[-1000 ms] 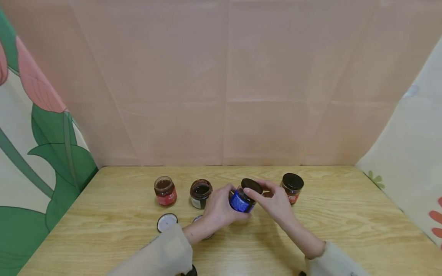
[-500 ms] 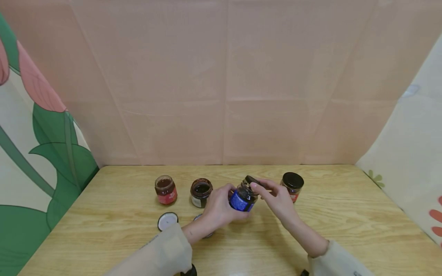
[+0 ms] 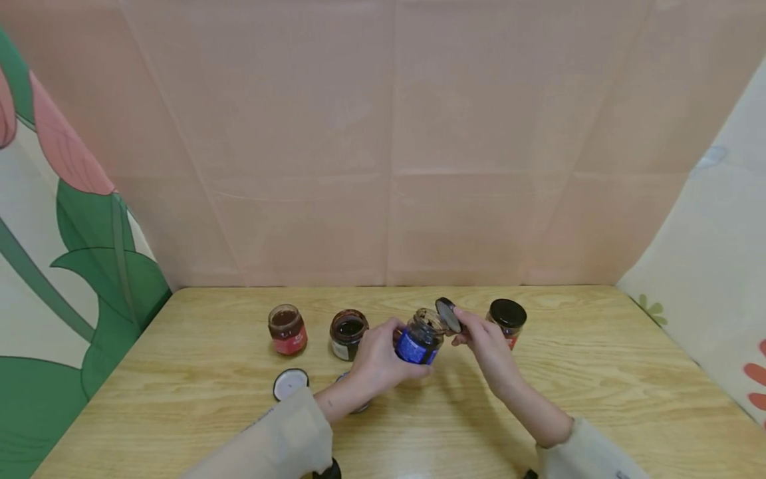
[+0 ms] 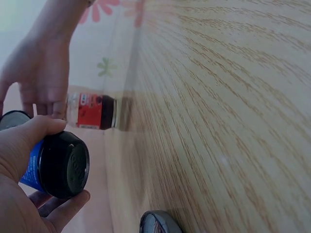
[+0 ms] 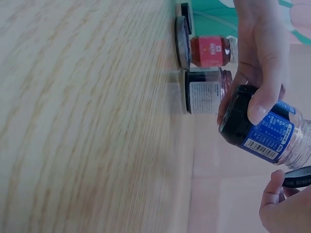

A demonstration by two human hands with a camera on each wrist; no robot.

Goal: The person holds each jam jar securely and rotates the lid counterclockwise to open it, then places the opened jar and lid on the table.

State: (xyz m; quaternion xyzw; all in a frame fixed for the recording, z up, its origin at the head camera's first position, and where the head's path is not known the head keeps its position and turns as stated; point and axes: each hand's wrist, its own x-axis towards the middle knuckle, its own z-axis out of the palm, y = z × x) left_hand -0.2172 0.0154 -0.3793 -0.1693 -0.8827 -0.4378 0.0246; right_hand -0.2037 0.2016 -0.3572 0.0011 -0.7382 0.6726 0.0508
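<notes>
My left hand (image 3: 383, 359) grips a glass jar (image 3: 417, 346) with a blue label, held tilted above the table. Its mouth is uncovered and dark contents show through the glass. In the right wrist view the thumb and fingers wrap the lower part of this blue-labelled jar (image 5: 267, 131). Just right of the mouth, my right hand (image 3: 487, 349) pinches a black lid (image 3: 447, 315), tipped so its grey underside faces the jar. The lid is apart from the rim. In the left wrist view the jar's dark base (image 4: 73, 165) faces the camera.
A lidless red-labelled jar (image 3: 287, 330) and a lidless dark jar (image 3: 347, 336) stand at left on the wooden table (image 3: 586, 372). A jar with a black lid (image 3: 507, 316) stands behind my right hand. One lid (image 3: 290, 384) lies underside up; another (image 3: 361, 407) is mostly hidden by my left forearm.
The black lid has come off the blue-labelled jar, moved right and tipped over to show its underside. My left hand with the jar has stayed nearly in place.
</notes>
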